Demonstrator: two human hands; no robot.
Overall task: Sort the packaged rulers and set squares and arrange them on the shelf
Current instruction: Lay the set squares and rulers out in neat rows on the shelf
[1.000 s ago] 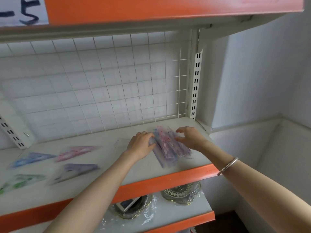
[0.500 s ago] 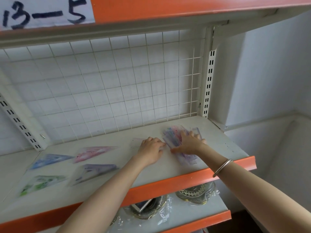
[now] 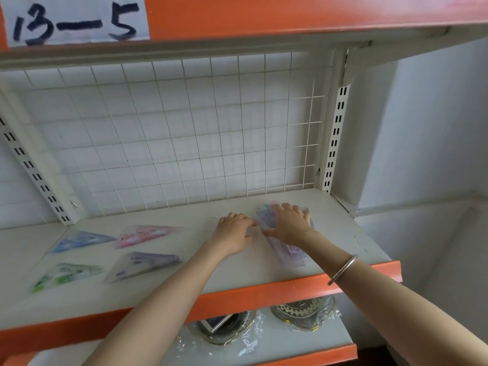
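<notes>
A fanned pile of packaged rulers and set squares (image 3: 289,253), purple and pink in clear plastic, lies on the right part of the white shelf (image 3: 343,233). My right hand (image 3: 286,224) lies flat on top of the pile with its fingers spread. My left hand (image 3: 235,233) is just to its left, with curled fingers on a pale, see-through packet (image 3: 212,222) at the pile's edge. Further left, separate set squares lie flat on the shelf: blue (image 3: 81,241), pink (image 3: 148,235), purple (image 3: 149,262) and green (image 3: 66,276).
A white wire grid (image 3: 184,133) backs the shelf, and slotted uprights (image 3: 334,143) stand at its sides. The shelf's front lip is orange (image 3: 264,293). The upper shelf carries a label reading 13-5 (image 3: 76,21). Plastic-wrapped round metal items (image 3: 303,313) sit on the shelf below.
The view has shifted right and closer. My right hand slid from the pile's far right edge onto its top. My left hand stays at the pile's left edge.
</notes>
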